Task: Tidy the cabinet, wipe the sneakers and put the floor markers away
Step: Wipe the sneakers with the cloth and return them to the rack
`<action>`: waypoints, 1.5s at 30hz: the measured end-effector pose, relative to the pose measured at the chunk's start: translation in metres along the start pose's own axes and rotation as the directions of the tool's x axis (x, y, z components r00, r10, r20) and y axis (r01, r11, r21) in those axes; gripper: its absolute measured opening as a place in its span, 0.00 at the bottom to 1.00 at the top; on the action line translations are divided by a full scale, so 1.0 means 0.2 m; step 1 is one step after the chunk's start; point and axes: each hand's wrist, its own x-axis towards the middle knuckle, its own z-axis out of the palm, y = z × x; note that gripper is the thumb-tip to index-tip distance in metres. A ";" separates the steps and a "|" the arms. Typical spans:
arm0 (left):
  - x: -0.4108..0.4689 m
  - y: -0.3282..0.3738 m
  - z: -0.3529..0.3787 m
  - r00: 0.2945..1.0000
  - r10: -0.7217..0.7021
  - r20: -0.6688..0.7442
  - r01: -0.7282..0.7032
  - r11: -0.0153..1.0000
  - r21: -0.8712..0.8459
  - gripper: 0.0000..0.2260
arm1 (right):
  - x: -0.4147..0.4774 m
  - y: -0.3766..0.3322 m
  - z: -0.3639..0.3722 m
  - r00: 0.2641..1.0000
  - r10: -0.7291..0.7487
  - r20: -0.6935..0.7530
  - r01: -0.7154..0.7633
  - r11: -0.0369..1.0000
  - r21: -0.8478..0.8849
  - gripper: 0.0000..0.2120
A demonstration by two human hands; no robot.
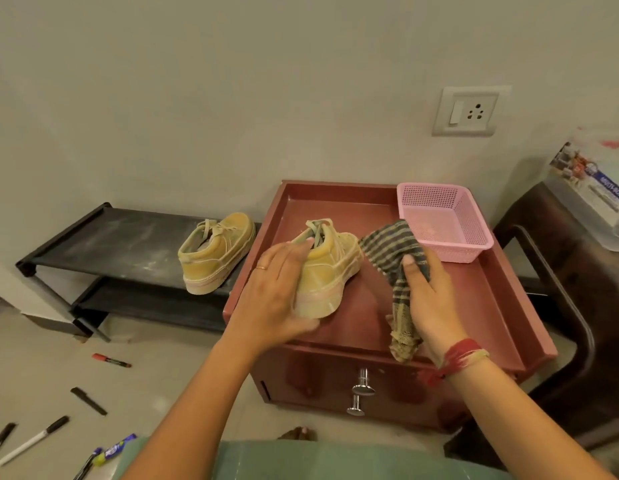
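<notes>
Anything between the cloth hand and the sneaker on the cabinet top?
Nothing visible. The right hand grips the striped cloth just right of the sneaker, with only bare cabinet top between. The pink basket sits behind, off that path; the left hand holds the sneaker's heel side.

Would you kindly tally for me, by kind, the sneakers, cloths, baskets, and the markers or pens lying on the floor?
Sneakers: 2
Striped cloth: 1
Pink basket: 1
Markers or pens on the floor: 6, those at the bottom edge partly cut off
Total: 10
</notes>
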 end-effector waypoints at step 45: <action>-0.14 -0.15 -0.16 0.994 -0.083 -0.075 0.064 0.970 -0.233 0.41 | -0.19 -0.10 0.36 0.640 -0.426 0.640 0.690 0.685 -0.234 0.28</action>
